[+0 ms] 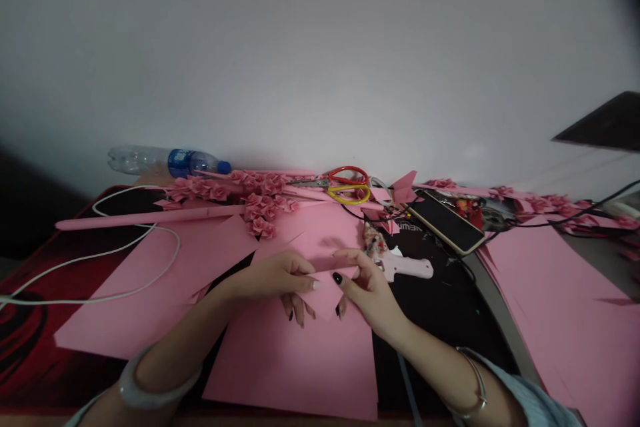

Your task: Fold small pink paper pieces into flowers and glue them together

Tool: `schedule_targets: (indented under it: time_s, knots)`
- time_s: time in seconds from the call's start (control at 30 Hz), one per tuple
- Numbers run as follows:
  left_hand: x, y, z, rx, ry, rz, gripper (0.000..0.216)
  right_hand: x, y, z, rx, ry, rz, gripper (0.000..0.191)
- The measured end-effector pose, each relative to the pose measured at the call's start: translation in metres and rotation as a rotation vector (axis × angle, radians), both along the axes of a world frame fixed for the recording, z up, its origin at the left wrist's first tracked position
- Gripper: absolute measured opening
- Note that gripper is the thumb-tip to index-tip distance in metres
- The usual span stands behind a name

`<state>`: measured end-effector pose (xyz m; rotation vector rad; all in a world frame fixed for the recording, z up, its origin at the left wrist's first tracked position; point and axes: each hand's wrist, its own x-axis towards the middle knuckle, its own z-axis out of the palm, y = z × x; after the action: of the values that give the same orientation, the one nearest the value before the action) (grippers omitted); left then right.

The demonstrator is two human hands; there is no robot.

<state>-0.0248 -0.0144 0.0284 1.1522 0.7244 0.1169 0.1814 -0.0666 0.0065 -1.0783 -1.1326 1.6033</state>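
Observation:
My left hand (277,278) and my right hand (367,290) meet over a small pink paper piece (327,280) at the table's middle. Both pinch its folded upper edge, fingers curled, with dark-painted nails showing. The piece lies above a larger pink sheet (295,360). A pale bangle (150,383) circles my left wrist and a thin bracelet (475,380) my right.
Pink paper roses (250,200) and a long rolled pink tube (150,217) lie behind the hands. Red and yellow scissors (347,185), a phone (445,221), a white glue gun (400,263), a plastic bottle (165,161) and a white cable (100,260) crowd the table.

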Motion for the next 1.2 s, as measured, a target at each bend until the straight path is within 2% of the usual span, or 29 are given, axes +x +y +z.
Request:
schedule_targets:
  time_s: [0.3, 0.43, 0.63, 0.73, 0.87, 1.0, 1.2]
  knots:
    - [0.001, -0.001, 0.003, 0.045, 0.035, 0.036, 0.04, -0.004, 0.001, 0.0, -0.071, -0.046, 0.03, 0.034]
    - [0.001, -0.003, 0.003, 0.058, 0.017, 0.049, 0.041, -0.004, 0.0, -0.001, -0.046, -0.146, 0.003, 0.032]
    - [0.003, -0.005, 0.002, 0.137, -0.006, -0.029, 0.043, -0.003, -0.002, 0.002, 0.056, -0.287, 0.009, 0.023]
    - [0.004, -0.006, 0.003, 0.146, -0.007, -0.04, 0.043, -0.003, -0.003, 0.003, 0.101, -0.298, 0.03, 0.027]
    - [0.002, -0.006, 0.002, 0.069, 0.022, -0.058, 0.038, -0.004, -0.004, 0.001, 0.076, -0.294, -0.004, 0.036]
    - [-0.005, -0.002, 0.0, 0.093, 0.033, -0.013, 0.037, -0.003, -0.003, 0.0, 0.048, -0.255, -0.053, 0.042]
    - [-0.019, 0.005, 0.002, 0.28, 0.046, 0.109, 0.043, 0.0, -0.004, -0.002, 0.08, -0.196, -0.139, 0.045]
